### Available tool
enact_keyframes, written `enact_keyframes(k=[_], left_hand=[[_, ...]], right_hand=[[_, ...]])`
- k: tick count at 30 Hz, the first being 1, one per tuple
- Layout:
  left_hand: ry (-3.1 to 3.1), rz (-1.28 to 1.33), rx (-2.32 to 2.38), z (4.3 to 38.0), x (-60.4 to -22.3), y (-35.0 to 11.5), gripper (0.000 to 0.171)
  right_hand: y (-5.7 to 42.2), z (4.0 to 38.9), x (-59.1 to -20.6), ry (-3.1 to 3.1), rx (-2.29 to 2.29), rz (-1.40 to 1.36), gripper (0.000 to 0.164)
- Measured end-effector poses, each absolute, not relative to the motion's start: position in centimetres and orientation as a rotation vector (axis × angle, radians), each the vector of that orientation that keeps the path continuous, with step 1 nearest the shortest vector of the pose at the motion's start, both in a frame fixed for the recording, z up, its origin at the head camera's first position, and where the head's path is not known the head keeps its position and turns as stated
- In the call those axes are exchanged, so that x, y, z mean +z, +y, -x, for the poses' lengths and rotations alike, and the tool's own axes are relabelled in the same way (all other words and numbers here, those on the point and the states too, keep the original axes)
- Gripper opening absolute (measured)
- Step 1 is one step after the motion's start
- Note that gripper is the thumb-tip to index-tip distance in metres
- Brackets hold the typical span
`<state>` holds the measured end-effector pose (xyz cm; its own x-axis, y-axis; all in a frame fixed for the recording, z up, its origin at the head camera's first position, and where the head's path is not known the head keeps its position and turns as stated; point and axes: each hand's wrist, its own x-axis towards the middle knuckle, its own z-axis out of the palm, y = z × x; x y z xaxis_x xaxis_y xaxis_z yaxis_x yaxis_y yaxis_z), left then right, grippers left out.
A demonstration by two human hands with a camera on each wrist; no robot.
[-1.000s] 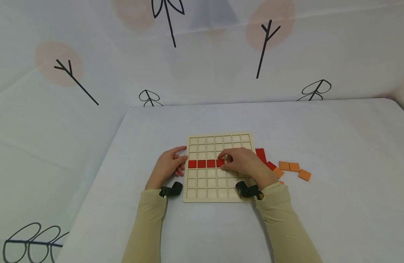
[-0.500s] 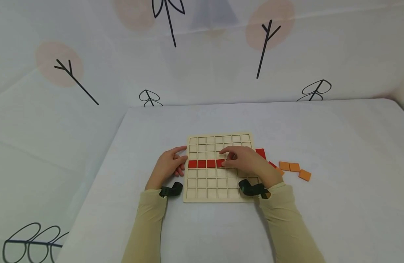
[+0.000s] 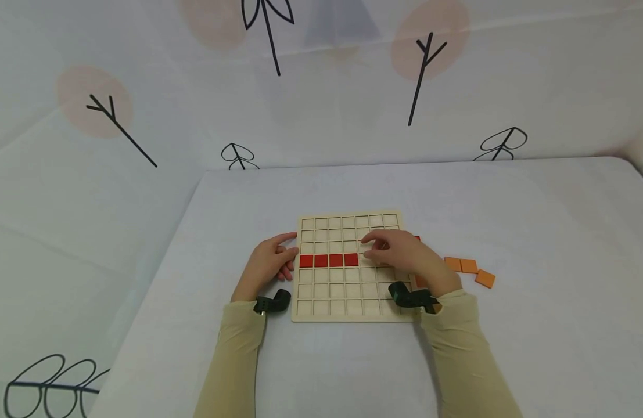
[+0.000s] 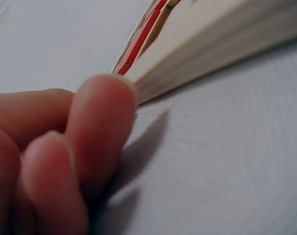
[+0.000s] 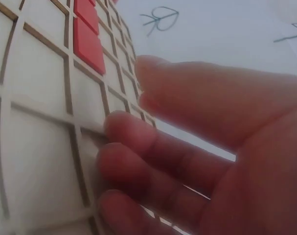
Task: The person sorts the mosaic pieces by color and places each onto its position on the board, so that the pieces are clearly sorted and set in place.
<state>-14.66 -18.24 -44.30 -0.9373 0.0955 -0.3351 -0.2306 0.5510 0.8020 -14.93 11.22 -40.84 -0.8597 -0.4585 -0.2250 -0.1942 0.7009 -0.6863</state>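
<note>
A pale wooden grid board [image 3: 329, 293] lies on the white table. Several red square tiles [image 3: 336, 260] fill cells side by side in one row, starting at its left edge. My left hand [image 3: 266, 260] touches that left edge with fingertips and thumb; the left wrist view shows a fingertip [image 4: 102, 117] against the board's side. Over the board, right of the last red tile [image 5: 88, 46], my right hand [image 3: 407, 255] hovers with loosely bent fingers. Nothing shows between its thumb and fingers. It hides part of the board's right side.
Orange square tiles [image 3: 469, 266] lie loose on the table right of the board. Bits of red tile [image 3: 417, 238] show past the right hand, which covers the rest. A patterned white cloth [image 3: 342, 116] hangs behind the table and along its left.
My right hand has let go of the last red tile in the row and drawn back to the right, baring the whole tile. The left hand stays at the board's edge.
</note>
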Motion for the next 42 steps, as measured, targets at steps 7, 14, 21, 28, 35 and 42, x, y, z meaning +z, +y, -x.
enact_keyframes(k=[7, 14, 21, 28, 35, 42], left_hand=[[2.451, 0.122, 1.337, 14.7, -44.2, -18.1, 0.046], [2.451, 0.108, 1.353, 14.6, -44.1, -18.1, 0.046], [2.442, 0.093, 1.375, 14.4, -43.9, -18.1, 0.045], [2.433, 0.100, 1.383, 14.5, -43.9, -18.1, 0.046], [2.455, 0.093, 1.371, 14.5, -43.9, -18.1, 0.046], [2.455, 0.096, 1.363, 14.5, -44.0, -18.1, 0.044]], right_hand=[[12.5, 15.1, -40.8, 2.523, -0.976, 0.475, 0.032], [13.7, 15.0, -40.5, 2.503, -1.014, 0.385, 0.029], [15.1, 15.0, -40.4, 2.569, -0.984, 0.378, 0.027], [16.1, 15.1, -40.5, 2.573, -0.968, 0.324, 0.025], [17.4, 15.0, -40.5, 2.587, -0.960, 0.290, 0.023], [18.3, 14.8, -40.3, 2.605, -0.921, 0.215, 0.026]])
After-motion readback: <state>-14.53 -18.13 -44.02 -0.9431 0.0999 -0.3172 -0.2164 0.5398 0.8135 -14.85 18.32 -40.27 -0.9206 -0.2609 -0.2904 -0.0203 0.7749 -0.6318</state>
